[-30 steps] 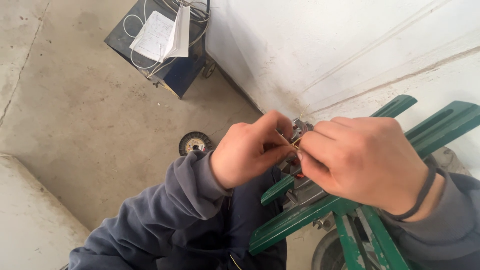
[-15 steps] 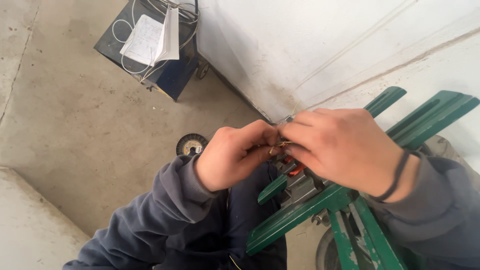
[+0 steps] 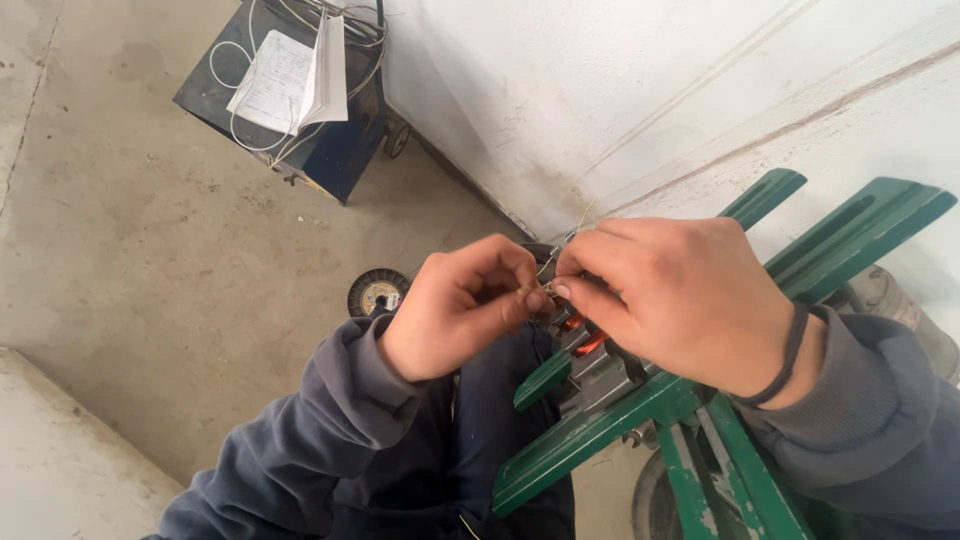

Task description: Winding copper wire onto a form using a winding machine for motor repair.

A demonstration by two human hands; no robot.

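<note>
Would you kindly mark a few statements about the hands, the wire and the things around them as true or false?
1. Both hands pinch a thin wire between their fingertips. True: the left hand and right hand meet on the thin wire.
2. The right wrist wears a dark band. True: a dark band circles it.
3. The frame under the hands is red. False: the metal frame is green.
4. An open booklet lies on the dark blue box. True: the booklet rests on the box.
5. The round disc lies on the box. False: the disc lies on the concrete floor.
</note>
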